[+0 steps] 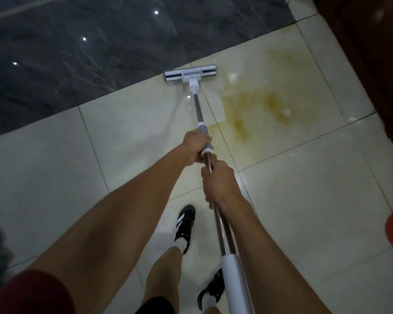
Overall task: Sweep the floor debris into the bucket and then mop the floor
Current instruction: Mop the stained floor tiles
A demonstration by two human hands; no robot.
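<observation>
**Two hands push a sponge mop toward a yellow stain on a tiled floor**

Seen from above, a person grips a sponge mop (190,73) with both bare hands. The left hand (196,146) is farther down the metal pole, fingers curled tight around the grey sliding sleeve. The right hand (218,180) sits just behind it, fingers wrapped closed around the bare pole. The white mop head rests flat on the cream floor tiles (304,200), at the edge of a dark marble strip (77,53). A yellow-brown stain (259,105) spreads just right of the mop head. Two black-and-white sneakers (185,225) stand below the arms.
</observation>
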